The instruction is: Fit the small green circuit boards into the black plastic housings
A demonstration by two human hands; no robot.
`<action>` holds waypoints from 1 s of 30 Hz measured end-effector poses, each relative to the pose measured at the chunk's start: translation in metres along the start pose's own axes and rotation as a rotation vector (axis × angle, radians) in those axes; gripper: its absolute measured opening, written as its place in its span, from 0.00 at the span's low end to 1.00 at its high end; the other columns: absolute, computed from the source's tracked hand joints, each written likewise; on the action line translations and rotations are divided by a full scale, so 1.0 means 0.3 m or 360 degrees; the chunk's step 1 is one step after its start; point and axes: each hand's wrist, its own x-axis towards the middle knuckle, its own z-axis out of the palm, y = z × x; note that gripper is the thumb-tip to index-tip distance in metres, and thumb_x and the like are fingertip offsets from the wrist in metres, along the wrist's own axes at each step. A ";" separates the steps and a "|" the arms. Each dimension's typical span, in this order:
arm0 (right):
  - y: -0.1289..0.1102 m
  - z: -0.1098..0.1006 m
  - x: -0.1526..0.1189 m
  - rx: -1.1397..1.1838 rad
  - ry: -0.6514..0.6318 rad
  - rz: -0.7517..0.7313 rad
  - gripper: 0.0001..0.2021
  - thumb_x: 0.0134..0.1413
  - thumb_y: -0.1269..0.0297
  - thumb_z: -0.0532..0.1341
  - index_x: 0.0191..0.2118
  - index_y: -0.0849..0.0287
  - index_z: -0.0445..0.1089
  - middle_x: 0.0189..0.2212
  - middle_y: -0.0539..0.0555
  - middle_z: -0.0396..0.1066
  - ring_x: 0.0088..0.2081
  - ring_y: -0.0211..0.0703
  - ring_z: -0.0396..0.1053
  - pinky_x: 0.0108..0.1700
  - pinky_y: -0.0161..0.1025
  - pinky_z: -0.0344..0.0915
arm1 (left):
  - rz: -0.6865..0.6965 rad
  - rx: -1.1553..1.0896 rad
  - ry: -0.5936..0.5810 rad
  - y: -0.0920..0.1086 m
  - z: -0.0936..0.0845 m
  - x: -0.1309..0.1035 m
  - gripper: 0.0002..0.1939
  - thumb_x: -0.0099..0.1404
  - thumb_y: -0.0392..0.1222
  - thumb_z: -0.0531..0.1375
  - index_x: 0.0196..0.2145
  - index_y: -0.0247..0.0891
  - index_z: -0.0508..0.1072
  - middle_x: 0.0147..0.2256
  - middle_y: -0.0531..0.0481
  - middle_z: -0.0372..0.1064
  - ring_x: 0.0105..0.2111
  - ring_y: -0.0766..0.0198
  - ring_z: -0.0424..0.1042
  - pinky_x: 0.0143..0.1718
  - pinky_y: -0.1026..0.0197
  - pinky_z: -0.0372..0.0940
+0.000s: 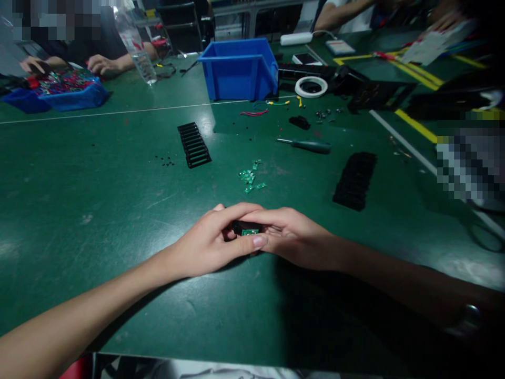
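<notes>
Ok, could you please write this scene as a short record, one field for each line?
Left hand: cupped around a black part, thumb by a small green board
Right hand: cupped around the same part, against the left hand
Just beyond hands: loose green boards
Left of loose boards: black slotted strip
Right side: screwdriver, dark piece
Farther back: blue bin
Unclear: whether the held board is fixed

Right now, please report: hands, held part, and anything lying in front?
Left hand and right hand together, holding small black part. Green board showing at its near side. Loose green boards just beyond hands.
</notes>
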 end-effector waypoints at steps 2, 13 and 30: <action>-0.005 0.004 -0.002 -0.0079 0.0014 0.0031 0.17 0.66 0.62 0.61 0.56 0.62 0.72 0.50 0.56 0.73 0.51 0.46 0.71 0.51 0.37 0.68 | 0.0020 0.0023 0.0017 -0.004 0.002 -0.002 0.19 0.72 0.50 0.58 0.55 0.39 0.71 0.46 0.47 0.77 0.43 0.59 0.75 0.42 0.61 0.66; -0.008 0.005 -0.004 -0.0366 0.0055 0.0134 0.10 0.64 0.62 0.60 0.43 0.62 0.74 0.37 0.54 0.75 0.39 0.41 0.73 0.42 0.36 0.70 | 0.0125 0.0147 -0.0176 -0.011 -0.034 0.001 0.17 0.76 0.45 0.51 0.57 0.38 0.69 0.44 0.48 0.78 0.44 0.61 0.76 0.47 0.60 0.64; -0.029 -0.003 0.009 -0.0544 -0.0040 0.0197 0.08 0.62 0.66 0.60 0.40 0.62 0.75 0.35 0.54 0.77 0.36 0.41 0.74 0.39 0.36 0.71 | 0.0139 0.0269 -0.0379 0.025 -0.075 0.006 0.13 0.76 0.44 0.51 0.50 0.37 0.71 0.44 0.45 0.76 0.45 0.60 0.75 0.46 0.61 0.67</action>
